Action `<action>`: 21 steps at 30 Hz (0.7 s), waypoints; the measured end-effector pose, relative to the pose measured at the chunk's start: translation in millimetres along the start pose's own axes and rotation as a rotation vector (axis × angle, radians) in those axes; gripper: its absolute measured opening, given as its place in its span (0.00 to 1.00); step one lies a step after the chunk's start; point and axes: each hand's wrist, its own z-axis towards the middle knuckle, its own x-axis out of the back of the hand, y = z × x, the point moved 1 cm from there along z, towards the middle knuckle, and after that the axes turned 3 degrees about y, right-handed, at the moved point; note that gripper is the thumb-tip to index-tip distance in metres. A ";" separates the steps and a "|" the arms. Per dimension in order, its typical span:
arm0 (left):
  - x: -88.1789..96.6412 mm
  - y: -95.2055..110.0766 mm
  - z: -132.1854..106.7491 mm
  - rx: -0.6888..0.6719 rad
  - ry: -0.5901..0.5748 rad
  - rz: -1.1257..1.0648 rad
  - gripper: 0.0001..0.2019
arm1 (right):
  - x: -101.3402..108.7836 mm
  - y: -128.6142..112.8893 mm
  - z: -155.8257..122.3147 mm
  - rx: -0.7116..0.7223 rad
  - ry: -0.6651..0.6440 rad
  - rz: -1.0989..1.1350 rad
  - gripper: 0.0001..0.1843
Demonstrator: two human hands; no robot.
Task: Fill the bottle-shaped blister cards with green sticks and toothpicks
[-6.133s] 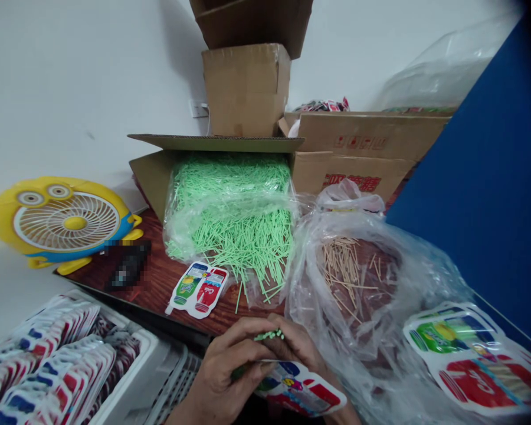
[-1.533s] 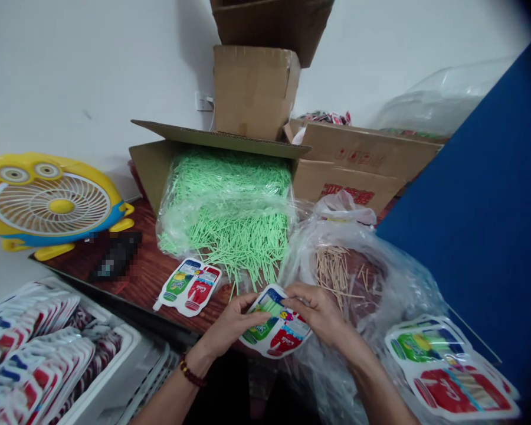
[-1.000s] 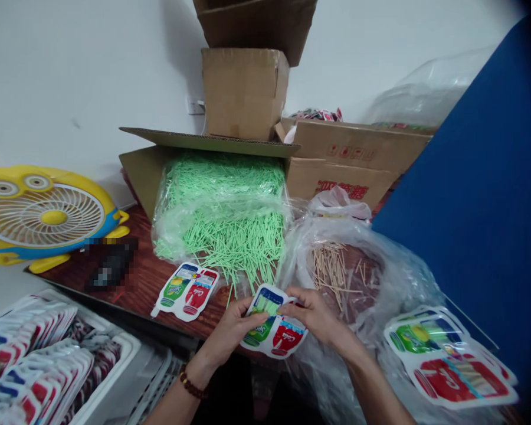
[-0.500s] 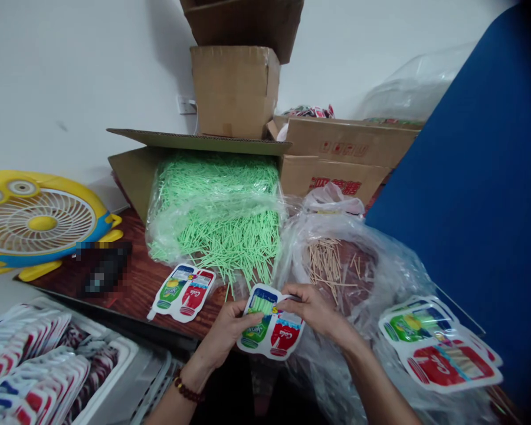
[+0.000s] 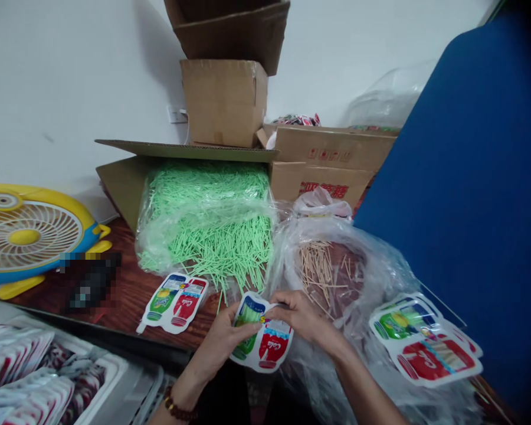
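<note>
Both my hands hold a bottle-shaped double pouch (image 5: 262, 333), green on its left half and red on its right, with green sticks showing in the green half. My left hand (image 5: 221, 342) grips its left edge, thumb on the front. My right hand (image 5: 300, 314) pinches its top right corner. Just beyond lies a clear bag of loose green sticks (image 5: 212, 236) spilling from an open cardboard box (image 5: 128, 180). A clear bag with tan sticks (image 5: 325, 268) sits right of the pouch.
Another double pouch (image 5: 172, 295) lies flat on the wooden table (image 5: 128, 283). More pouches (image 5: 422, 342) are stacked at the right. A white crate of filled pouches (image 5: 48, 383) is at lower left, a yellow fan (image 5: 26, 230) at left. Cartons (image 5: 327, 159) and a blue panel (image 5: 464, 195) stand behind.
Six seconds ago my hands held a bunch of green sticks over the pouch near my body. Now the sticks sit inside it and the pouch is raised; the view has drifted right.
</note>
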 end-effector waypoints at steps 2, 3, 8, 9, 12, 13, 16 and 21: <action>-1.6 3.0 1.2 -0.040 0.031 0.069 0.17 | -2.0 1.8 -0.9 -0.009 -0.010 0.061 0.07; -2.7 3.7 1.8 -0.051 0.034 0.095 0.17 | -2.2 3.1 -1.4 -0.017 -0.016 0.097 0.07; -11.2 -0.7 2.8 -0.005 0.046 0.130 0.17 | 0.1 6.9 -7.2 -0.039 -0.008 0.153 0.08; -12.6 -2.8 2.9 -0.008 0.058 0.138 0.17 | 0.0 6.7 -9.0 -0.031 -0.004 0.146 0.08; -14.0 -10.5 4.3 -0.032 0.071 0.165 0.15 | -1.1 6.1 -14.0 -0.004 0.003 0.157 0.06; -13.8 -13.0 5.2 -0.033 0.063 0.171 0.14 | -1.3 6.7 -15.5 0.002 0.002 0.166 0.06; -13.3 -19.1 8.2 -0.018 0.041 0.190 0.14 | 0.0 10.5 -19.6 0.005 0.006 0.153 0.06; -19.1 -24.4 11.0 -0.055 -0.006 0.229 0.12 | 6.6 15.4 -30.3 0.025 0.048 -0.021 0.11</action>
